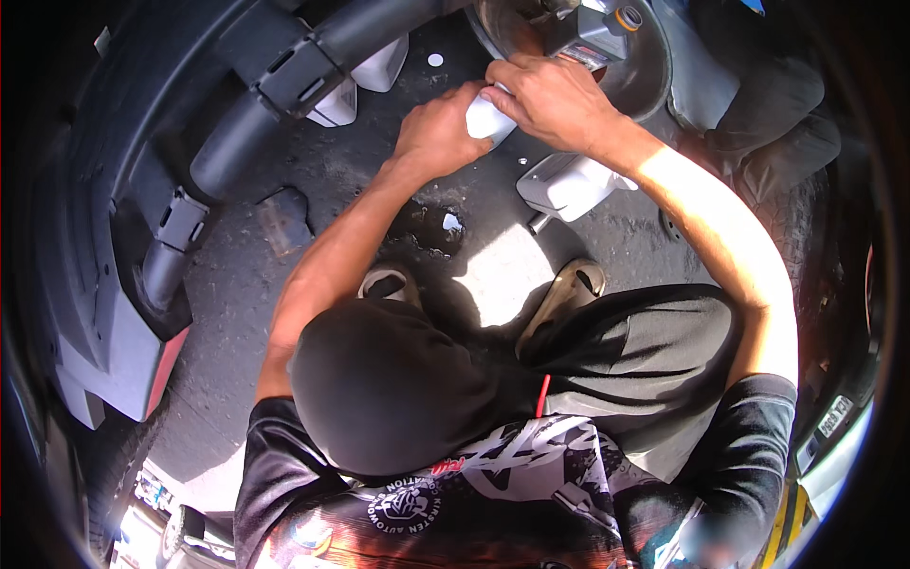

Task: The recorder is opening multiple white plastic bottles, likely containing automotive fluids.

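Note:
My left hand is wrapped around the side of a white plastic bottle, held above the floor. My right hand grips the bottle's other end with thumb and fingers; they hide its neck. Just beyond the right hand is a round metal basin. A grey plastic oil bottle lies in it, its uncapped mouth ringed in orange. Below my right forearm, another white plastic bottle lies on its side on the floor.
A vehicle bumper with a dark tubular bar fills the left. White containers stand behind the bar. A white disc and a dark wet patch mark the floor. Another person's bent legs are at right.

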